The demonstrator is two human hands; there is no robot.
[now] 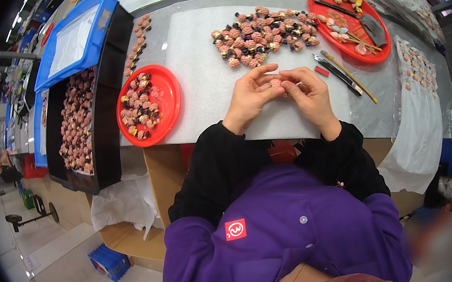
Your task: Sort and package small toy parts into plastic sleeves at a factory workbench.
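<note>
Between both hands, over the white foam sheet (196, 77), I hold a small pink bumpy figurine (276, 83). My left hand (251, 94) pinches it with thumb and fingertips. My right hand (310, 93) closes on its other side, fingers curled around it. Just beyond my hands lies a heap of similar pink pieces (258, 34) with dark and cream parts. To the right of my right hand rest a black-handled craft knife (341, 74), a thin brownish stick (348, 76) and a small red block (322, 71).
At the left stand a red plate (175, 99) with pink pieces and a black bin (105, 135) full of them. A blue crate (72, 38) leans above it. At the far right are a red tray (383, 56) with tools and a white sheet (417, 130) bearing rows of pieces.
</note>
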